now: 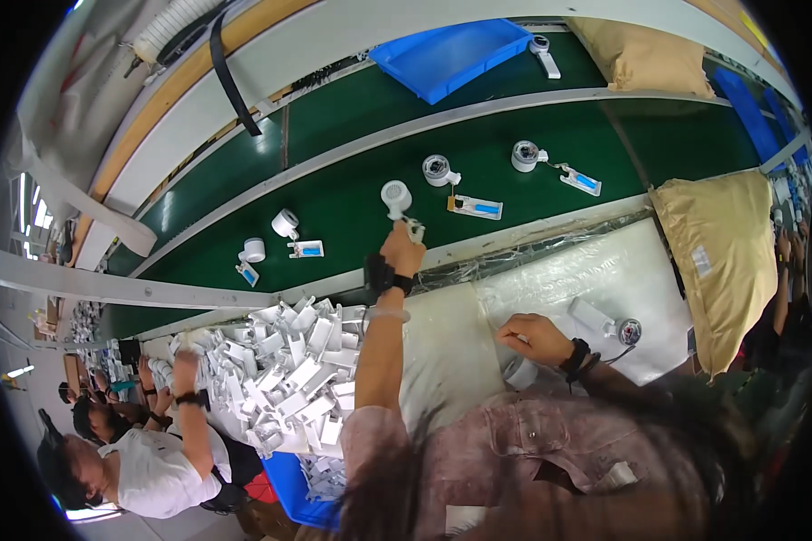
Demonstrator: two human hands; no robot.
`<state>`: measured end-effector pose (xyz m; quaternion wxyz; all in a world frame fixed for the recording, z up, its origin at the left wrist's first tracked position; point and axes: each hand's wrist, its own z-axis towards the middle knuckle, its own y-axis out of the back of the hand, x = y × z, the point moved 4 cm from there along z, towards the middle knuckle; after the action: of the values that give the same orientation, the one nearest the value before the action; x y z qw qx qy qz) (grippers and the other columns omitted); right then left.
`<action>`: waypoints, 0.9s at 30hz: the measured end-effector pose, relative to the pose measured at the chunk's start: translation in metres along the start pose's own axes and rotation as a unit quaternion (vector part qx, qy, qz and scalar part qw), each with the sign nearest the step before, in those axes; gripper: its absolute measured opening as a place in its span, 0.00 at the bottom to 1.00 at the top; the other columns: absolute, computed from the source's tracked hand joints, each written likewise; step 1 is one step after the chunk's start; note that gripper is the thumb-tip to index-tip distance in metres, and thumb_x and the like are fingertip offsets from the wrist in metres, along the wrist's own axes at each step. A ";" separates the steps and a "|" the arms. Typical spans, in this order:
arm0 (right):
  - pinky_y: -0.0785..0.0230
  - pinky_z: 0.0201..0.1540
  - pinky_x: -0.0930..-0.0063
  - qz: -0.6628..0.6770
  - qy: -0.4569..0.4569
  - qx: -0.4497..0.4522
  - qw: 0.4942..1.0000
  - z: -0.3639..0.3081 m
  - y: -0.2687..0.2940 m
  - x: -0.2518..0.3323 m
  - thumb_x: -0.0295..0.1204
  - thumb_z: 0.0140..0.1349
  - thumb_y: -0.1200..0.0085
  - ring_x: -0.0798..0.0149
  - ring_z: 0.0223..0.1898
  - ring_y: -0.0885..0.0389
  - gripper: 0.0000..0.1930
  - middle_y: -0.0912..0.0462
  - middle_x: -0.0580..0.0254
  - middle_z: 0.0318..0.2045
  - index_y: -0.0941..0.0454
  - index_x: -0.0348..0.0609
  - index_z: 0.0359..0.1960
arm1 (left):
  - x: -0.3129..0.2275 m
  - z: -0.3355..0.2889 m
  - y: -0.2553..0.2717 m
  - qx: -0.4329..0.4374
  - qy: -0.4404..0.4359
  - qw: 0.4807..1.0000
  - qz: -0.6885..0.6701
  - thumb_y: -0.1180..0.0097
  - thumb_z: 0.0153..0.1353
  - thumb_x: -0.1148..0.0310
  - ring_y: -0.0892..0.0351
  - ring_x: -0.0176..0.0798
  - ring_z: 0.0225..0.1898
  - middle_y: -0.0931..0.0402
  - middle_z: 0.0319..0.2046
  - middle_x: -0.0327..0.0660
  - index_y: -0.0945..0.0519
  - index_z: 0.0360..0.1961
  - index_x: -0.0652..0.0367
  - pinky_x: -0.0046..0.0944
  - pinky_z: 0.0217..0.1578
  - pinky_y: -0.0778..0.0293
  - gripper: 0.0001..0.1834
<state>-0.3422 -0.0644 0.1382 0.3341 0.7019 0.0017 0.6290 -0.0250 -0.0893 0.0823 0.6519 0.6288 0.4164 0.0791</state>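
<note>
My left hand [404, 251] reaches out to the near edge of the green conveyor belt [352, 194]. Its fingers are closed on the handle end of a white handheld fan [396, 195], whose round slotted head points away from me. My right hand [534, 337] hovers over the plastic-covered worktable [595, 270], fingers curled; whether anything is inside them is hidden. Below its wrist a white round part [520, 371] shows partly. To the right of it lies another fan [629, 332], its round head open, beside a white handle piece [592, 316].
Several opened fans with blue batteries [475, 207] lie along the belt. A heap of white plastic casings [298, 361] covers the table's left, above a blue bin [289, 482]. Tan sacks [722, 261] stand right; a blue tray [451, 59] sits behind. A co-worker [167, 469] works at left.
</note>
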 end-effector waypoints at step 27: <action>0.33 0.39 0.80 0.357 -0.023 0.083 0.930 -0.080 0.036 0.073 0.28 0.66 0.47 0.74 0.32 0.23 0.09 0.16 0.64 0.30 0.18 0.34 0.38 | -0.118 -0.247 0.114 0.413 -0.348 0.840 -0.048 0.42 0.52 0.70 0.19 0.45 0.35 0.20 0.35 0.46 0.30 0.56 0.60 0.42 0.35 0.25 0.28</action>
<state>-0.4123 -0.0241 0.2182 0.0280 0.6959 -0.2047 0.6878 -0.2119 0.0454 0.2695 0.4365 0.8054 0.1852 -0.3558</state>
